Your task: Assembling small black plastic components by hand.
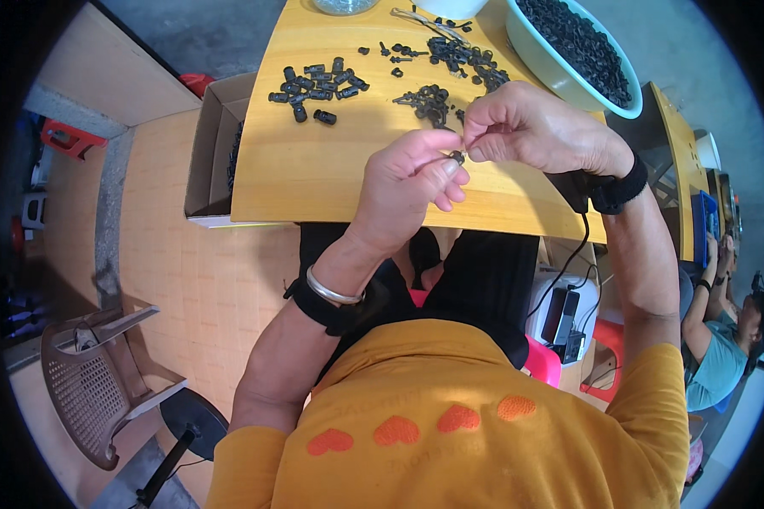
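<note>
Above the near edge of the wooden table (314, 182), my hands meet close together. My left hand (412, 182) is closed, its thumb and index finger pinching a small black plastic part (457, 157). Just to its right, my right hand (526, 131) is closed in a fingertip pinch touching or nearly touching that part; what it holds is too small to make out. Beyond my hands lies a heap of small black parts (429, 103), some with thin stems. A group of short black cylinders (323, 81) lies further left.
A pale green basin (518, 38) full of black parts stands at the far right. Metal tweezers (433, 24) lie near another loose heap (463, 55). An open cardboard box (205, 153) adjoins the table's left side. Another person (726, 339) sits at right.
</note>
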`<state>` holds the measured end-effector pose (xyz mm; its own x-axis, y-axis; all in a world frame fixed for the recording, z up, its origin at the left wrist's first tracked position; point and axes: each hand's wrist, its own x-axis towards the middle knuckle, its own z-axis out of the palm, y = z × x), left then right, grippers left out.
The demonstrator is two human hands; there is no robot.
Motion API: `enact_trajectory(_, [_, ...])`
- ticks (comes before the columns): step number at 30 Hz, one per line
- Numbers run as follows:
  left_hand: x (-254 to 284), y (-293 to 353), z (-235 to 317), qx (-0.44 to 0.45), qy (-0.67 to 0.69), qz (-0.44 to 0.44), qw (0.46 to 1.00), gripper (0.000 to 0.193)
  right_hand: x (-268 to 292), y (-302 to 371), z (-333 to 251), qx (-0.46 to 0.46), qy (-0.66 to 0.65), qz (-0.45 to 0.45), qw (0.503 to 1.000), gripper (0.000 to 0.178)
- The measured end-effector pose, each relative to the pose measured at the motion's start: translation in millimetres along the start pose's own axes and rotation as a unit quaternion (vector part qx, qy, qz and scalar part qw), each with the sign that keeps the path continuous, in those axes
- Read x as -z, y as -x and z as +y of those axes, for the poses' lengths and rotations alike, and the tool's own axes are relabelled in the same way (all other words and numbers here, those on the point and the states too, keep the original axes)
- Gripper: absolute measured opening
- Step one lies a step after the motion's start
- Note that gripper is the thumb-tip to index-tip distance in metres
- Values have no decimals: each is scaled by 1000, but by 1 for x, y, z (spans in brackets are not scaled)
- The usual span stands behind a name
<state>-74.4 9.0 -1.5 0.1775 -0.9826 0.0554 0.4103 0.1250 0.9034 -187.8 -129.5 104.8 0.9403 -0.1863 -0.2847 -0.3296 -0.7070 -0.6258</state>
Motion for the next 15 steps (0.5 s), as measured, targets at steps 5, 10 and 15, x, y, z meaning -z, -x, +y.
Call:
enact_trajectory(5, [2, -2, 3, 65, 130, 39, 989, 23, -10, 2, 6, 5, -47, 65, 997, 12])
enact_trajectory(10, [1, -2, 7, 99, 210, 104, 967, 18, -25, 5, 3, 21, -75, 109, 991, 13])
enact_trajectory(15, [2, -2, -2, 93, 285, 102, 948, 15, -36, 2, 1, 10, -86, 145, 986, 11])
